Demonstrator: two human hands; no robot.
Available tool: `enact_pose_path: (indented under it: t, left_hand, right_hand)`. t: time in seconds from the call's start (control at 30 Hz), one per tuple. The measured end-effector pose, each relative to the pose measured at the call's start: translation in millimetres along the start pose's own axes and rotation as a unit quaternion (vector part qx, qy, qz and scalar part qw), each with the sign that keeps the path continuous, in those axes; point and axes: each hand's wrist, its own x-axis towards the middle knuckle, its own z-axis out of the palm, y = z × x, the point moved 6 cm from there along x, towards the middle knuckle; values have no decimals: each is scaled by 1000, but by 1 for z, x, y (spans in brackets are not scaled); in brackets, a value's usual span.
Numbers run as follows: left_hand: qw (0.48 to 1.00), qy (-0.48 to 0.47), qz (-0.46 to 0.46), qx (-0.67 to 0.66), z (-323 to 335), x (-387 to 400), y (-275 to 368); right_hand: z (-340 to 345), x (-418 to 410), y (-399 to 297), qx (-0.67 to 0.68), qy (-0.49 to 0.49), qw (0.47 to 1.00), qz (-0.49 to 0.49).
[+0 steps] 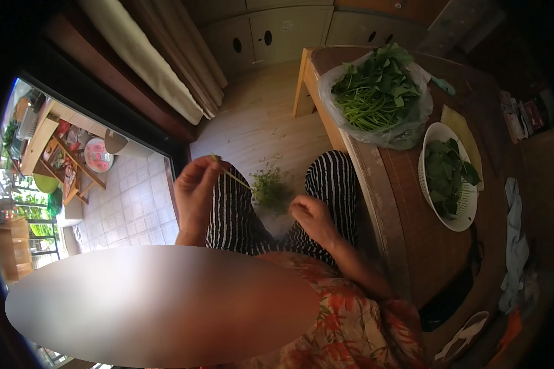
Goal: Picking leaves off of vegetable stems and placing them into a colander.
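A thin green stem [236, 179] is pinched between the thumb and fingers of my left hand [195, 191], above my left knee. My right hand [313, 217] hovers by the right knee with curled fingers; whether anything is inside them is hidden. Below and between my legs, a loose heap of green trimmings [270, 187] lies on the floor. On the table to my right, a clear plastic bag [328, 99] stands open around a big bunch of leafy greens [374, 97]. Nearer to me, picked leaves [443, 173] fill part of a white plastic colander [466, 210].
The brown table [411, 193] runs along my right side. On it lie a teal-handled tool [443, 86], a yellowish cloth or paper [457, 122], a black item [448, 300] and a pale blue cloth [514, 244]. A door frame [180, 152] and curtain [166, 60] stand left.
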Motion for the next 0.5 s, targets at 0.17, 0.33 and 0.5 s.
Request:
enact_pose_path:
  t: [0.17,0.33,0.5]
  left_hand:
    - [981,130,108,94,-39,8,32]
    - [953,200,176,144,-50,6,48]
    - [948,14,142,285,-13,-5,29]
  right_hand:
    - [-9,-1,17,-59,19,998,21]
    - [-6,5,-1,-130,42,990,-20]
    - [0,12,-17,-185,12,980,-71]
